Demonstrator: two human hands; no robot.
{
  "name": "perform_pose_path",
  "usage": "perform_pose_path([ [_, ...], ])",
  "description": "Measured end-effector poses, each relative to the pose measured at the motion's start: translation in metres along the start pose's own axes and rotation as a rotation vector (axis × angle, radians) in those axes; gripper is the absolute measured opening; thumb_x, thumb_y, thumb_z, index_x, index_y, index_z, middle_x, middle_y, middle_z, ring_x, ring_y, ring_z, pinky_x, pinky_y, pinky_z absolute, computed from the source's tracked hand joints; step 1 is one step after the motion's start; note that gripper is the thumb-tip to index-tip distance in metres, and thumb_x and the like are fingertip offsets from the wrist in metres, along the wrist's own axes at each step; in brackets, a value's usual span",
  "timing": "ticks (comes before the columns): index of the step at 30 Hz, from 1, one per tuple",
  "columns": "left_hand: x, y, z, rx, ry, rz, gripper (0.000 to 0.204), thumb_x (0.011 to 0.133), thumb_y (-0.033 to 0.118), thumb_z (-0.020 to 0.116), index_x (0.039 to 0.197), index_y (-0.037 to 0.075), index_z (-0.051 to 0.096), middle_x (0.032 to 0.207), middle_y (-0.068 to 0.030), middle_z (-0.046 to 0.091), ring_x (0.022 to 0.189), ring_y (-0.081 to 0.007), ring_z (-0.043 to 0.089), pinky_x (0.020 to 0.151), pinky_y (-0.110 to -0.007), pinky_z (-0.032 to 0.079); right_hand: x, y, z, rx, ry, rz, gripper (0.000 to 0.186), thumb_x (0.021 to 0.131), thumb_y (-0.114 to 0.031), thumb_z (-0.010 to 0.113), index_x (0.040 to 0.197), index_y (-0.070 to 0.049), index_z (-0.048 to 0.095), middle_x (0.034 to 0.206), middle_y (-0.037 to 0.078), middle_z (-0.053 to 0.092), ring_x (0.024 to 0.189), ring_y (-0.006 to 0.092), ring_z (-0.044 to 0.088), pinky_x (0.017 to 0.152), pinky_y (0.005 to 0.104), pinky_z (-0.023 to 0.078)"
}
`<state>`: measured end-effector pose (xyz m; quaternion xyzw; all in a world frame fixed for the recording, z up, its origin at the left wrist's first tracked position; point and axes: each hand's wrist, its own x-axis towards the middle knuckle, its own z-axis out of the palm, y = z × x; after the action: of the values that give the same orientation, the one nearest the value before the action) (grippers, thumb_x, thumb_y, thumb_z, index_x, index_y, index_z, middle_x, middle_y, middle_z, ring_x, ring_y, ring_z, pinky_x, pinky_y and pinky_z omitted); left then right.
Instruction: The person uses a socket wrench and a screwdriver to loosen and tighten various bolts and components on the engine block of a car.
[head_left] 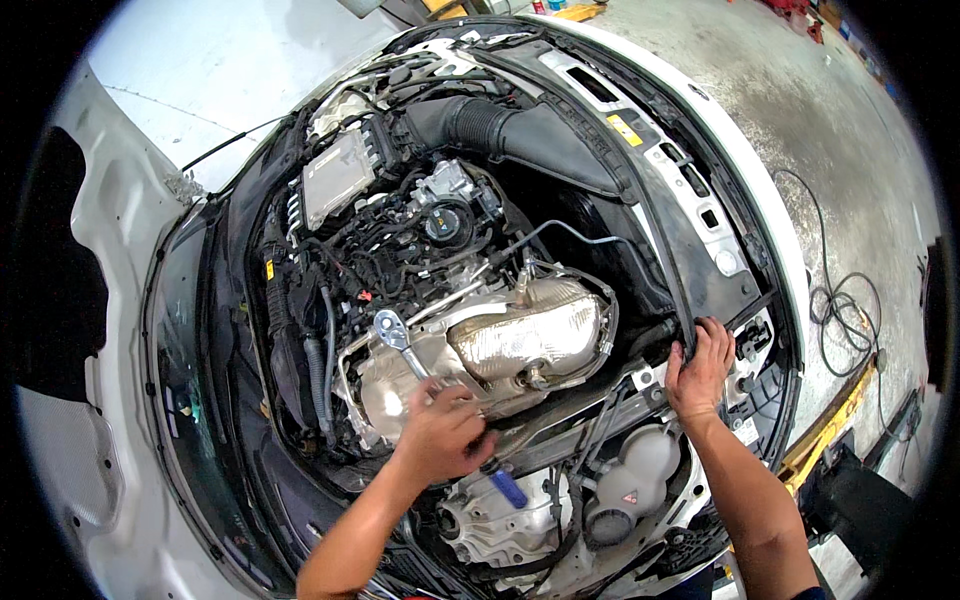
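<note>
In my left hand (438, 432), fingers curled and slightly blurred, is a chrome ratchet (394, 332). Its round head points up and away over the metal heat shield (400, 390). Just past the hand, roughly in line with the ratchet, a blue grip (508, 488) shows; my hand hides whether the two join. To the right, my right hand (702, 370) sits at the car's front panel. Its thumb and bent fingers close around a black rubber seal strip (668, 255). Between the hands lies the silvery shielded exhaust part (535, 335).
The engine (440, 225) with hoses and wiring fills the bay. A ribbed black intake duct (520, 135) crosses the far side. Nearer me is a whitish fluid reservoir (645, 460). The raised hood (130, 250) stands left; a black cable (845, 310) coils on the floor at right.
</note>
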<state>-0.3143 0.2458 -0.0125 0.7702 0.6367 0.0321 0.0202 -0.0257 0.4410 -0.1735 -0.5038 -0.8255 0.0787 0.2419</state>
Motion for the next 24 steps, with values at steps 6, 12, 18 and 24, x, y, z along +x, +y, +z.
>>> perform_pose_path([
  [6,-0.057,0.025,-0.017,-0.259,0.481,-0.888,0.067,0.069,0.004,0.073,0.130,0.000,0.044,0.114,-0.0175,0.059,0.106,-0.0259,0.058,0.099,-0.038,0.044,0.000,-0.005,-0.003,0.021,-0.023,-0.003,0.040,0.082,-0.017,0.062,0.115,0.001,0.049,0.124,0.017,0.051,0.126,0.0346,0.042,0.111,0.0519,0.023],
  [12,-0.096,0.004,-0.057,-0.265,0.170,-0.897,0.038,0.086,0.006,0.066,0.121,-0.005,0.059,0.083,-0.0129,0.067,0.071,-0.0148,0.060,0.068,-0.028,0.049,0.003,-0.003,-0.004,0.027,-0.005,-0.003,0.040,0.082,-0.017,0.062,0.115,0.000,0.048,0.123,0.017,0.051,0.126,0.0342,0.041,0.111,0.0527,0.023],
  [18,-0.084,-0.011,-0.095,0.084,0.095,-0.738,0.034,0.079,0.005,0.067,0.113,0.003,0.066,0.074,-0.0167,0.060,0.068,-0.0318,0.060,0.064,-0.040,0.047,0.000,-0.002,-0.002,0.025,-0.006,-0.007,0.040,0.082,-0.018,0.062,0.116,0.000,0.047,0.123,0.016,0.051,0.125,0.0342,0.041,0.111,0.0534,0.023],
  [24,-0.075,-0.100,-0.108,0.491,0.072,-0.627,0.035,0.083,-0.001,0.058,0.116,0.008,0.061,0.105,-0.0136,0.061,0.105,-0.0332,0.055,0.099,-0.047,0.037,0.000,-0.003,-0.004,0.030,-0.012,-0.010,0.040,0.083,-0.018,0.061,0.115,0.000,0.048,0.123,0.017,0.051,0.125,0.0348,0.042,0.110,0.0535,0.023],
])
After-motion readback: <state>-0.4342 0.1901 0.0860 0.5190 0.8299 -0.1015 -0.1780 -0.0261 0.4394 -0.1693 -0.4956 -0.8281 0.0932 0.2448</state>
